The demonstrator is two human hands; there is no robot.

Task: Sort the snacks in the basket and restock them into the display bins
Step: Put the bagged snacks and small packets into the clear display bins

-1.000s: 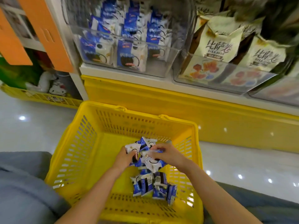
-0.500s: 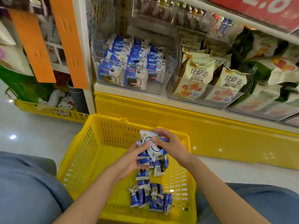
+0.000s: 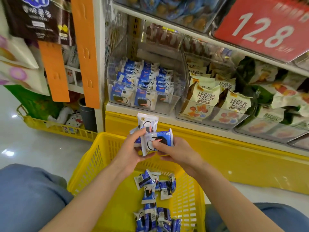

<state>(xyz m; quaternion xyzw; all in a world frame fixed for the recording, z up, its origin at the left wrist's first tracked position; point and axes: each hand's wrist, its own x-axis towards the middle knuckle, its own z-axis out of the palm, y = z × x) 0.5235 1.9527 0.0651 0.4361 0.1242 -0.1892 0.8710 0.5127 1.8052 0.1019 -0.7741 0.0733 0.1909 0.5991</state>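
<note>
Lifting clear of the yellow basket (image 3: 93,164) now: the bunch of blue-white cookie packets (image 3: 151,139), low inside it 1 s ago, is up above the rim, just below the clear display bin (image 3: 165,108) w/ matching packs. Left hand (image 3: 130,150) & right hand (image 3: 178,152) each have their grip clamped on the bunch. Next is prob. the bin drop; more loose packets (image 3: 154,186) remain in the basket.

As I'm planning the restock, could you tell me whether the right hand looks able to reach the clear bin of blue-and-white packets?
Probably yes. The right hand, holding packets with the left hand, sits just below the clear bin; its top is open and nothing stands between them.
</note>
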